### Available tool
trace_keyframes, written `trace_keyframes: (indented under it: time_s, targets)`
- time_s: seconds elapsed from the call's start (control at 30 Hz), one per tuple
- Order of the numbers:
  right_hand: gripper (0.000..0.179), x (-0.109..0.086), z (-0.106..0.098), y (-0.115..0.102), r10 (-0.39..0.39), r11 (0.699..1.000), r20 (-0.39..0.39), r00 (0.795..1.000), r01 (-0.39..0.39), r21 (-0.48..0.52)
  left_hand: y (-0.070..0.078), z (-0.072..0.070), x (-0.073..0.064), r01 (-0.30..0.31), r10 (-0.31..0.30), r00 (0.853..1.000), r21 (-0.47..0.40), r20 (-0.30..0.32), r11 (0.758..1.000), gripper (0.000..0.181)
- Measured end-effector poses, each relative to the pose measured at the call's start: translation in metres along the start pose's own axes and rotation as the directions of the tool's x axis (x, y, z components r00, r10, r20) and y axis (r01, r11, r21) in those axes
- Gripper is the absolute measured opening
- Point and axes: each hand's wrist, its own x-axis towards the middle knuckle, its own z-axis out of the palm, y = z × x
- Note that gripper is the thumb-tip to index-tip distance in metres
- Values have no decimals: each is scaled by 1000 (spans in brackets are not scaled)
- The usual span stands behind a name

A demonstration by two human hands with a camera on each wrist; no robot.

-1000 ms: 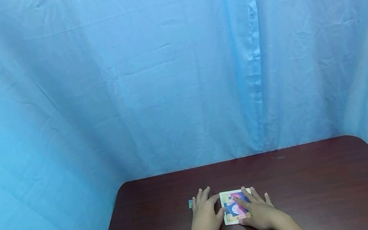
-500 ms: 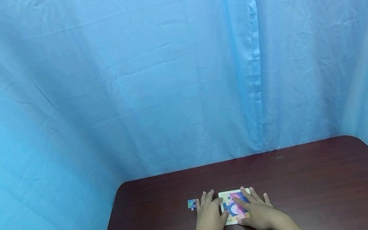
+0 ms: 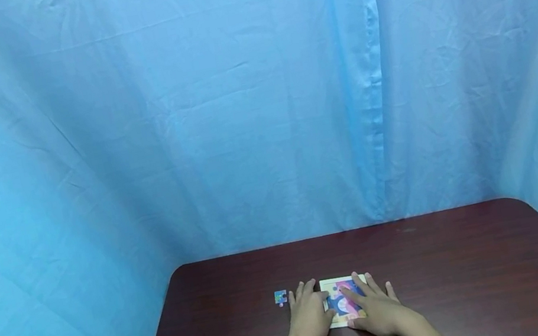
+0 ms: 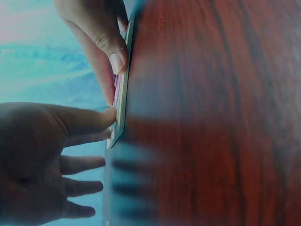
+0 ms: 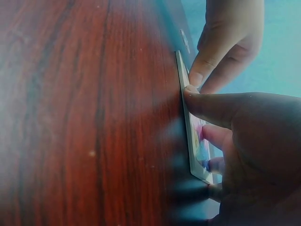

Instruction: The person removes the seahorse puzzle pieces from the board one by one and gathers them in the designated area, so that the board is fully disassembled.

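A small square jigsaw puzzle (image 3: 342,305) with a pale border and a pink, blue and yellow picture lies flat on the table. My left hand (image 3: 308,316) touches its left side with thumb and forefinger, the other fingers stretched out beyond it. Spread over the puzzle's right half, my right hand (image 3: 377,306) rests its fingertips on the picture and its thumb near the front border. The right wrist view shows the right thumb (image 5: 207,101) on the border close to the left thumb. A loose blue puzzle piece (image 3: 280,297) with a pink knob lies just left of my left hand.
The dark red-brown wooden table (image 3: 455,273) has rounded far corners. Blue cloth curtains (image 3: 263,133) hang behind it and along both sides.
My left hand has shifted right and slightly nearer, from beside the puzzle onto its left side, uncovering the loose piece. My right hand stays almost still on the puzzle.
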Motion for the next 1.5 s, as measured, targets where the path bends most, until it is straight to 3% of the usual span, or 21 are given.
trace_keyframes:
  time_s: [0.2, 0.33, 0.8, 1.1, 1.33, 1.5]
  targets:
    - [75, 2, -1, 2, 9, 1000, -2, 1000, -9, -12, 9, 4, 0, -9, 19, 999, 188, -48, 982, 37]
    - [75, 3, 0, 2, 5, 1000, -6, 1000, -5, -13, 12, 2, 1, -3, 18, 998, 225, -67, 974, 35]
    - [73, 0, -1, -3, -4, 1000, -7, 1000, 4, 2, 12, -3, 7, 21, -5, 997, 219, -75, 975, 35]
    - [74, 1, 0, -2, 6, 1000, 7, 1000, -6, -6, 10, -1, 8, 30, -17, 996, 139, -93, 990, 37]
    - [74, 1, 1, 0, 8, 1000, 12, 1000, -8, -16, 7, 3, 6, -24, 43, 989, 132, -141, 991, 34]
    - [74, 0, 1, 0, -2, 1000, 4, 1000, 2, -18, 5, 4, 5, -58, 89, 976, 159, -196, 986, 26]
